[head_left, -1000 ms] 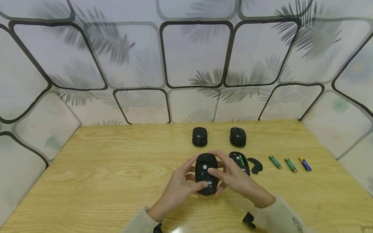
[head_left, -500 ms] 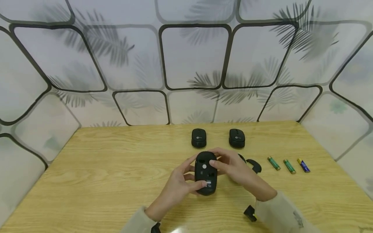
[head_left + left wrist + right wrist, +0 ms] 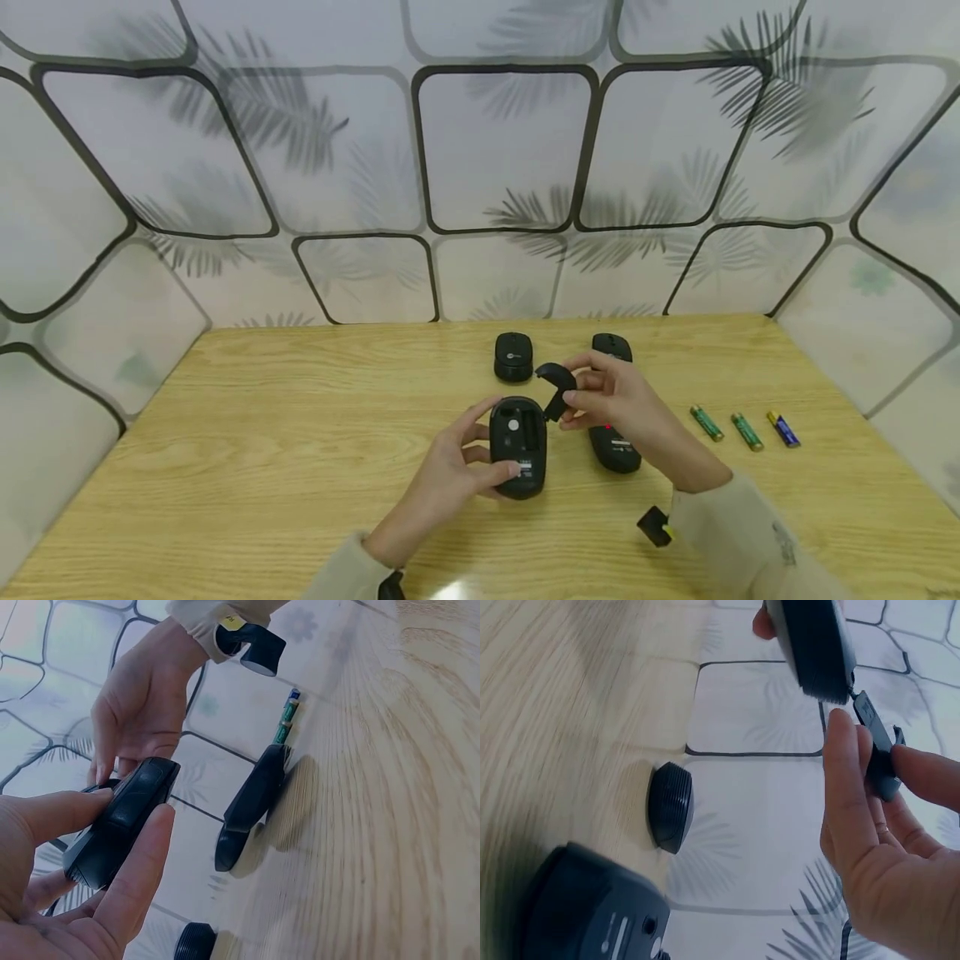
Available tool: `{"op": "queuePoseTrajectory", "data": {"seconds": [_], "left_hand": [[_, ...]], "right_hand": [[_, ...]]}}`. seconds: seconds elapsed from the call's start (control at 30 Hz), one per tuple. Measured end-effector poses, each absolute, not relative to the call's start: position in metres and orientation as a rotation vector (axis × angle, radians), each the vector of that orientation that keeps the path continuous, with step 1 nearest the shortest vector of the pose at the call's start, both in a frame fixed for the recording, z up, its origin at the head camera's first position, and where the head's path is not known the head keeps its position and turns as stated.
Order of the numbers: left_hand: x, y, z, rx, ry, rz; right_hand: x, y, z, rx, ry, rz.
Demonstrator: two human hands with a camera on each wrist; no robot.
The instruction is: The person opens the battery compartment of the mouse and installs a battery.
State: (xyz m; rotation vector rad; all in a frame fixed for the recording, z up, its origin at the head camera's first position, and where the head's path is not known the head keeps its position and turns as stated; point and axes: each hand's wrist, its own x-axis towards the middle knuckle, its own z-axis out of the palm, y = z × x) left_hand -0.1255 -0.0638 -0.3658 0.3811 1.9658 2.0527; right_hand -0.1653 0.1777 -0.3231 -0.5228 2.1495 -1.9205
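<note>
My left hand holds a black computer mouse underside up, thumb on its label. The mouse's battery slot lies uncovered and looks dark inside. At its upper right edge, my right hand pinches a black curved battery cover with a tab, between thumb and fingers. In the right wrist view the cover is close to the end of the mouse; whether they touch I cannot tell. A second upturned mouse lies on the table below the right hand, which partly hides it.
Two black mice, one in plain view and another partly behind the right hand, stand at the table's back. To the right lie two green batteries and a blue-yellow battery. A patterned curtain-like wall borders the wooden table.
My right hand has lifted the battery cover off the held mouse and moved up and right, uncovering the slot. The left hand has shifted slightly left. The loose cover on the table is now out of sight.
</note>
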Motion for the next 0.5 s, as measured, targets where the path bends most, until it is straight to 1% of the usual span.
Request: {"op": "queuePoseTrajectory", "data": {"seconds": [0.17, 0.5], "left_hand": [[-0.126, -0.068, -0.366, 0.37, 1.975, 2.065], [-0.126, -0.075, -0.365, 0.359, 1.993, 2.067]], "right_hand": [[-0.171, 0.182, -0.324, -0.463, 2.198, -1.873], [-0.188, 0.186, -0.337, -0.443, 2.344, -1.697]]}}
